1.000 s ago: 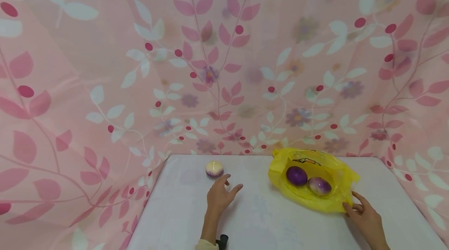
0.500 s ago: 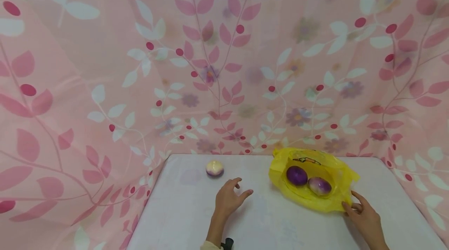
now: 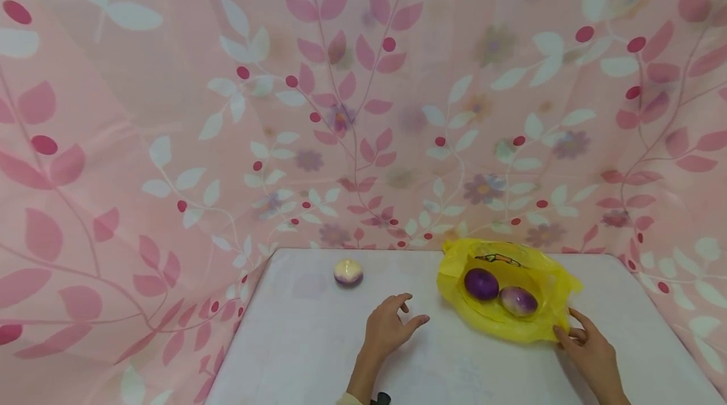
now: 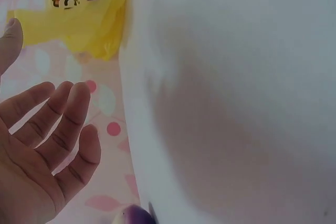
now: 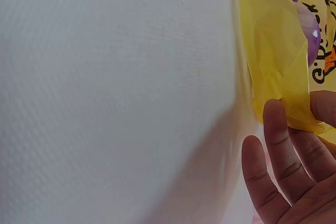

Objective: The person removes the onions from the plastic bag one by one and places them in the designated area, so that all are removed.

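A yellow plastic bag lies on the right side of the table with its mouth spread towards me. Inside sit a dark purple round vegetable and a glossy purple-and-white one, both turnip-like. My right hand pinches the bag's near right edge between thumb and fingers; the right wrist view shows the yellow film at the fingertips. Over the middle of the table, my left hand holds nothing, its fingers relaxed and thumb apart. Behind and left of it rests a cream-and-purple round vegetable.
The white-covered table has its far edge against a pink floral curtain, which also runs along both sides. A small dark device shows at the left wrist.
My left hand has moved right and a little towards me, away from the cream-and-purple vegetable. The right hand keeps its pinch on the bag; the vegetables stay where they were.
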The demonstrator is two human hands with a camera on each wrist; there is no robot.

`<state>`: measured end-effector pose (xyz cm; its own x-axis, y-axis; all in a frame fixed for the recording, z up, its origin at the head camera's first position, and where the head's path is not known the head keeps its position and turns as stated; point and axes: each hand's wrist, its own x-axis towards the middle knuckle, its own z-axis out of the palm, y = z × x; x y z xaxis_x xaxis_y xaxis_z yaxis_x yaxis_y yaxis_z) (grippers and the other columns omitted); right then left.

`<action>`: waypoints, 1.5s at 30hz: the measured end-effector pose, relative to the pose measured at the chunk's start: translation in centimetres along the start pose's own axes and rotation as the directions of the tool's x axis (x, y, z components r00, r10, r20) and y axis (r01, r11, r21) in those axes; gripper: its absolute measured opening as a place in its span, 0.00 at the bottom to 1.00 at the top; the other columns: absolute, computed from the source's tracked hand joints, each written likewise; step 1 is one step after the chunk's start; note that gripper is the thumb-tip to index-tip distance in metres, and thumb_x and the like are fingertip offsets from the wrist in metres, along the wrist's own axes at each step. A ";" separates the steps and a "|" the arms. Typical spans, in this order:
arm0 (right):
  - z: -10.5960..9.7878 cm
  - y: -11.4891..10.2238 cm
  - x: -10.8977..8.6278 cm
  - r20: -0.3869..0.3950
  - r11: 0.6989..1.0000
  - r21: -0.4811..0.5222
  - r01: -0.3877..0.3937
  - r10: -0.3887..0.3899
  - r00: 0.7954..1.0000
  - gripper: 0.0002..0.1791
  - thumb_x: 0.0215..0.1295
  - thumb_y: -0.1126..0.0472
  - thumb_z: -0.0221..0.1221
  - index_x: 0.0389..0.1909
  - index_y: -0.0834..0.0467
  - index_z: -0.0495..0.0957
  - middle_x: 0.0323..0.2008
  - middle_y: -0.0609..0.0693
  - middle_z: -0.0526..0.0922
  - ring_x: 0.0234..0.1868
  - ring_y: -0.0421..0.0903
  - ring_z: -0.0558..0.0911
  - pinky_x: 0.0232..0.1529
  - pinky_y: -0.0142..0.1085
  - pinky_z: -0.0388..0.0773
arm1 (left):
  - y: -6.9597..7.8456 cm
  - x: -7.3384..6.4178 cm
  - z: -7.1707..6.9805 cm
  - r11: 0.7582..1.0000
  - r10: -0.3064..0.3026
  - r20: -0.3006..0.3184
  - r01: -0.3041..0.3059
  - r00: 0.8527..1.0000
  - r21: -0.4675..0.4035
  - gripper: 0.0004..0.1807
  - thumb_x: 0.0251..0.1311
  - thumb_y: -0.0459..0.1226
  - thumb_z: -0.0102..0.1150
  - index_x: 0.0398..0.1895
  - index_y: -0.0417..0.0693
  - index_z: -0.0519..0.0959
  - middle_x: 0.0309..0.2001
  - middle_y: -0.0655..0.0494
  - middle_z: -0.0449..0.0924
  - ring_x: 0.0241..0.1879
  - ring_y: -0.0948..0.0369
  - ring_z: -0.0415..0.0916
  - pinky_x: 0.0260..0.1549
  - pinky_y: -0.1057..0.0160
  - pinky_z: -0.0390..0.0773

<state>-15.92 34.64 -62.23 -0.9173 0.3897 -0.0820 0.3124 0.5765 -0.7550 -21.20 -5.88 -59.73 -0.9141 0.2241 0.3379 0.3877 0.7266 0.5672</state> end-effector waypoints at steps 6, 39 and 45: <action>0.0 -0.1 0.1 0.023 0.999 0.014 -0.036 0.036 0.999 0.44 0.67 0.45 0.61 0.72 0.69 0.55 0.36 0.60 0.86 0.27 0.44 0.84 0.26 0.36 0.78 | 1.2 0.2 0.7 0.999 0.046 0.046 -0.045 0.998 -0.013 0.36 0.53 0.68 0.60 0.53 0.52 0.82 0.33 0.66 0.80 0.28 0.71 0.71 0.27 0.70 0.72; -0.8 -0.6 0.4 0.053 0.999 0.005 -0.042 0.042 0.998 0.45 0.68 0.45 0.60 0.73 0.69 0.53 0.40 0.62 0.85 0.29 0.45 0.85 0.28 0.40 0.80 | 6.3 2.6 6.3 0.985 0.143 0.225 -0.118 0.964 -0.122 0.33 0.58 0.62 0.62 0.60 0.52 0.76 0.47 0.65 0.81 0.27 0.76 0.71 0.33 0.75 0.72; -0.7 -0.2 0.1 0.061 1.000 0.007 -0.029 0.029 0.998 0.46 0.67 0.44 0.61 0.72 0.69 0.54 0.40 0.62 0.86 0.29 0.44 0.85 0.30 0.39 0.81 | 6.8 3.5 7.3 0.995 0.061 0.258 -0.037 0.964 -0.098 0.35 0.57 0.65 0.58 0.61 0.56 0.75 0.53 0.66 0.78 0.49 0.67 0.76 0.48 0.65 0.76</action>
<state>-15.89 35.07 -61.58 -0.9212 0.3617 -0.1430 0.3374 0.5601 -0.7566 -22.59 4.59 -60.15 -0.8883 0.4278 0.1668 0.4309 0.6508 0.6251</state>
